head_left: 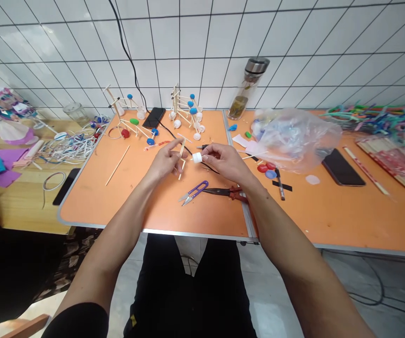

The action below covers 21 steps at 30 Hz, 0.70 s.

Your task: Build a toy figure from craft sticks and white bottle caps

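Between the fingers of my left hand (165, 162) is a small frame of wooden sticks (182, 159), held over the middle of the orange table (160, 202). My right hand (223, 160) pinches a white plastic bottle cap (197, 157) close to that frame; a short stick end seems to poke out of the cap. Below the hands lie purple thread snips (194, 191) and red-handled pliers (225, 192). A black cable passes under the right fingers. Behind stand two stick models with coloured caps, a left one (123, 117) and a right one (184, 110).
A tilted glass bottle (240, 94) stands by the wall. To the right are a plastic bag (297, 136), a dark phone (343, 167) and loose bottle caps (267, 168). One stick (118, 165) lies at the left. A person sits at the far left by a wooden table (22, 197).
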Available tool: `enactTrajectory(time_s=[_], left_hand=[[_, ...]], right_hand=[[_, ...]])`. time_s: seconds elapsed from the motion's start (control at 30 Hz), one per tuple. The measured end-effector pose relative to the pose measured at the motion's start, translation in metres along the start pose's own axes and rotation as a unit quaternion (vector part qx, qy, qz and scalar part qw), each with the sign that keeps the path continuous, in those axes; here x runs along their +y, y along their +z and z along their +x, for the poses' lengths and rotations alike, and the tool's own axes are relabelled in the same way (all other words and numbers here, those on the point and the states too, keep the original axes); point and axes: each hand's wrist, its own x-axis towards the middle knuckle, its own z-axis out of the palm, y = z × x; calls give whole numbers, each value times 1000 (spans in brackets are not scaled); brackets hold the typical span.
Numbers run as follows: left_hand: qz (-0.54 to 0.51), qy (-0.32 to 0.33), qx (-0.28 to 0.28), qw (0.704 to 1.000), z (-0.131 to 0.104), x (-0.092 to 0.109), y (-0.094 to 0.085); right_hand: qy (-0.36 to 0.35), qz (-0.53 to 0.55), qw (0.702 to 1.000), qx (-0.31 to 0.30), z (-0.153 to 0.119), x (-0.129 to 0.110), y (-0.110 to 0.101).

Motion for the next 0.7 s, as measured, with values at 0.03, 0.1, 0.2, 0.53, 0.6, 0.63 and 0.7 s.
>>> enactTrajectory(time_s=[0.03, 0.1, 0.2, 0.53, 0.6, 0.63, 0.7], left_hand=[[0, -4, -4, 1000, 1, 0, 0], [-10, -14, -11, 1000, 2, -1, -1], [-29, -23, -32, 999, 4, -3, -1], [25, -48, -106, 993, -1, -4, 4], [19, -50, -111, 992, 0, -4, 4], [12, -51, -113, 992, 0, -4, 4], [-10, -58, -111, 992, 1, -5, 4]], right_hand=[[3, -5, 1000, 1, 0, 0, 0], [5, -9, 1000, 2, 1, 1, -1], [-5, -20, 1000, 0, 1, 1, -1], [-89, -75, 993, -30, -3, -10, 1], [-96, -76, 992, -29, -3, -10, 2], [-96, -75, 992, -30, -3, -11, 2], [-91, -71, 993, -30, -4, -11, 3]])
